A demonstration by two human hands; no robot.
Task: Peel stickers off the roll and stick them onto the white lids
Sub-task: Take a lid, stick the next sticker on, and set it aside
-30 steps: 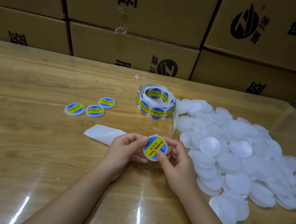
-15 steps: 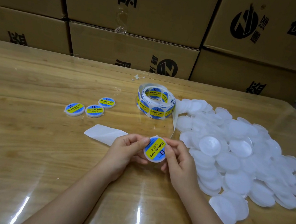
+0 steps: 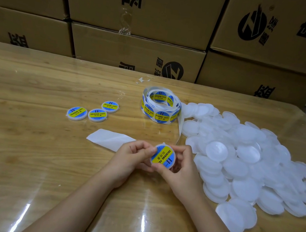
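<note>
- Holding one labelled lid (image 3: pixel 172 160) between them, the left hand (image 3: pixel 131 156) and right hand (image 3: pixel 181 172) meet over the table (image 3: pixel 23 145). Each pinches the rim, and the thumbs are probably smoothing the blue-and-yellow sticker (image 3: pixel 162 155) flat.
- The sticker roll (image 3: pixel 161 105) stands at twelve o'clock from that lid, and its bare backing strip (image 3: pixel 108 139) runs out to nine o'clock, handy for peeling.
- Bare white lids (image 3: pixel 250 167) are heaped at three o'clock, within the right hand's reach.
- Three finished lids (image 3: pixel 97 115) lie at ten o'clock, kept apart from the unlabelled heap.
</note>
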